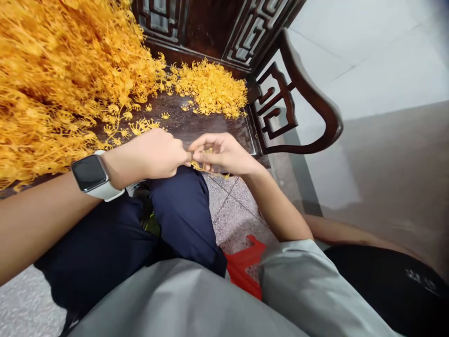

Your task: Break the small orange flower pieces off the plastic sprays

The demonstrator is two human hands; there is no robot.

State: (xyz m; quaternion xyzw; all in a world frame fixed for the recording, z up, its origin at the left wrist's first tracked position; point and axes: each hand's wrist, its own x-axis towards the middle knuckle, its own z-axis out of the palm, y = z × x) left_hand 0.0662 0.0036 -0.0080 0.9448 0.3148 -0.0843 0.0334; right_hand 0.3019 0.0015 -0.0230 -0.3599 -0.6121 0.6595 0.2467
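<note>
My left hand (157,152), with a watch (89,173) on its wrist, is closed above my knee, its fingertips meeting those of my right hand (226,154). Thumb and index finger of my right hand pinch together, and small yellow plastic pieces (196,165) show at and below its fingers. What my left fingers grip is hidden. Behind my hands, a small heap of loose yellow pieces (213,89) lies on the dark wooden bench (175,114). A much larger pile of yellow strands (59,84) covers the bench's left side.
The bench has a carved back (206,28) and a curved armrest (315,103) at the right. Something red (245,267) lies on the speckled floor (231,224). Another person's arm (347,231) and dark clothing (382,285) are at the lower right.
</note>
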